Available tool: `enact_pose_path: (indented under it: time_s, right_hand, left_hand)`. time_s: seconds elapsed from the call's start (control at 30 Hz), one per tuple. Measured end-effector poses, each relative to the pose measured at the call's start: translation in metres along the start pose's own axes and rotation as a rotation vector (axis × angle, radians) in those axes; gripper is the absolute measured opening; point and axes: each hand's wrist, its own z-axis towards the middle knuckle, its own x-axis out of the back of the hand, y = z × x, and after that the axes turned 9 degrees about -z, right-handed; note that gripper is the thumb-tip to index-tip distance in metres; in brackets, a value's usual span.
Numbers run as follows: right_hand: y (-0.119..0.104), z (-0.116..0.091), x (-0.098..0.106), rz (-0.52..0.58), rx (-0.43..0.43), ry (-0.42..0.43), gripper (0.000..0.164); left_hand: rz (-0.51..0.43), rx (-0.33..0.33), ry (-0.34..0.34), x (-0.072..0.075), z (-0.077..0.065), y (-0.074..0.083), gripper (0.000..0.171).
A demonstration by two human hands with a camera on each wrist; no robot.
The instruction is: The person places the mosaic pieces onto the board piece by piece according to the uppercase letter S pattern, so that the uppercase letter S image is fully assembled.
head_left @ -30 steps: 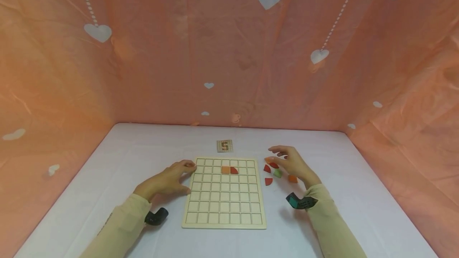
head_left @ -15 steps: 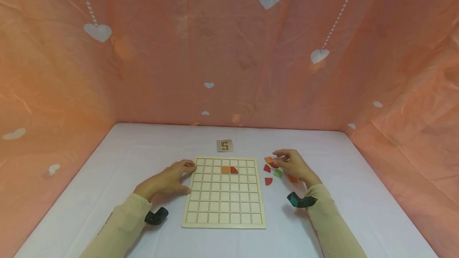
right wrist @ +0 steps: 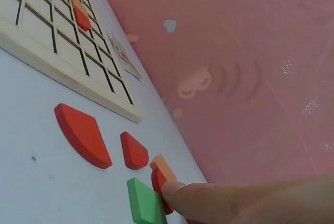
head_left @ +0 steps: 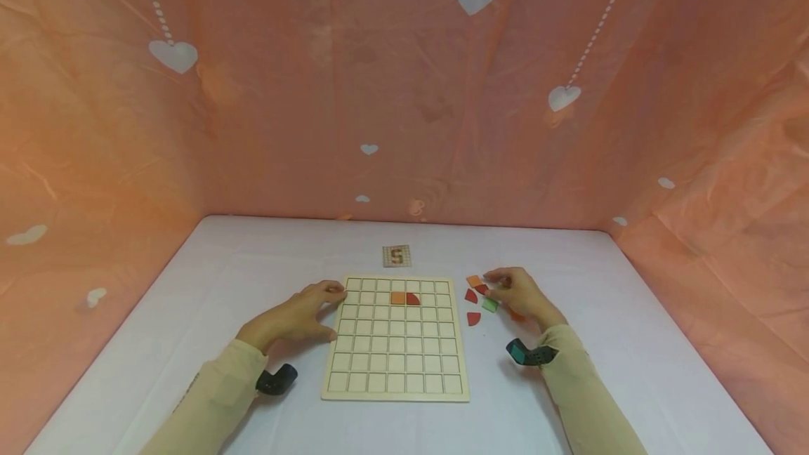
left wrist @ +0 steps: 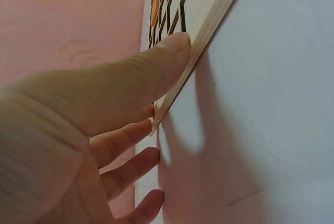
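A pale wooden grid board lies on the white table, holding an orange square and a red quarter-circle piece. My left hand rests at its left side, with the thumb touching the edge and the other fingers spread apart. Right of the board, my right hand is low over loose pieces. Its thumb touches a red piece that lies between an orange piece and a green piece. Whether the fingers pinch that red piece is hidden.
Two more red pieces lie beside the board's right edge. Partly under my right hand is another orange piece. A small card with an S-like pattern lies behind the board. Pink cloth surrounds the table.
My right hand has drawn back slightly to the right, off the orange piece, and its fingers have come closer to the thumb. My left hand and the board stay put.
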Motion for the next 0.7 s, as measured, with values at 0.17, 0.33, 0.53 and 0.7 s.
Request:
enact_pose_path:
  time_s: [0.17,0.33,0.53,0.7]
  right_hand:
    - [0.0006,0.0010,-0.0017,-0.010,-0.009,0.005,0.035]
    - [0.0002,0.0004,-0.0027,-0.020,-0.026,0.013,0.028]
    - [0.0013,0.0022,-0.0031,-0.037,-0.020,0.019,0.025]
    - [0.0003,0.0016,-0.0007,-0.059,-0.027,0.002,0.029]
  left_hand:
    - [0.008,-0.008,0.002,-0.0003,0.0011,-0.0015,0.080]
    - [0.014,-0.007,0.002,-0.0006,0.0009,-0.0016,0.079]
    - [0.005,0.000,0.002,-0.0009,0.0008,-0.0011,0.079]
    - [0.014,-0.007,-0.001,-0.0011,0.0012,0.0004,0.078]
